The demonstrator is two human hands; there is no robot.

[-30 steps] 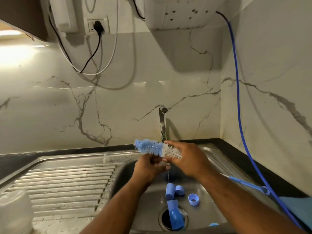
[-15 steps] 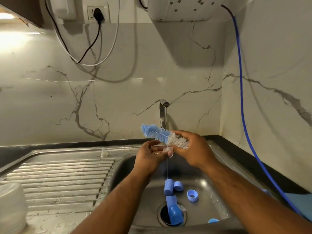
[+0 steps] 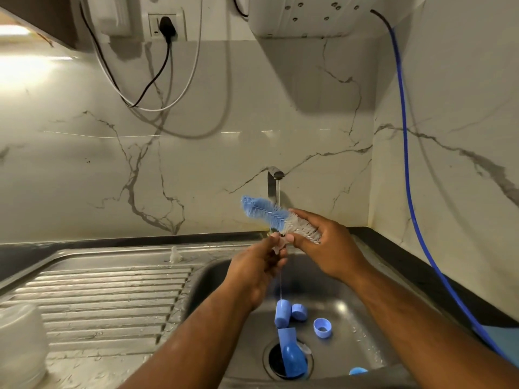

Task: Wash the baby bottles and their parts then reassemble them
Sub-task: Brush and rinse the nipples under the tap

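The small clear part (image 3: 279,245) is pinched in the fingertips of the left hand (image 3: 257,269), right where the two hands meet. I cannot tell what kind of part it is. The right hand (image 3: 330,249) has its fingers curled round the white end of the bottle brush (image 3: 269,214). The blue end of the brush sticks up and out past the left hand. A thin line of water falls from the tap (image 3: 276,175) just behind the hands and runs down between them.

A second ago the brush lay almost flat. Now its blue end points higher, and the hands stay close together under the water. So I think this little part is still being scrubbed and rinsed, and the washing is far from done.

Below the hands is the sink (image 3: 345,349). In it lie two blue caps (image 3: 282,314) side by side, a blue ring (image 3: 323,328) and a bigger blue piece (image 3: 292,357) over the drain hole. They have not moved and still wait to be washed. Left of the left hand, a tiny clear teat (image 3: 174,254) stands on the draining board (image 3: 112,290). Far down to the left is a clear tub (image 3: 19,346), and I cannot see what is in it
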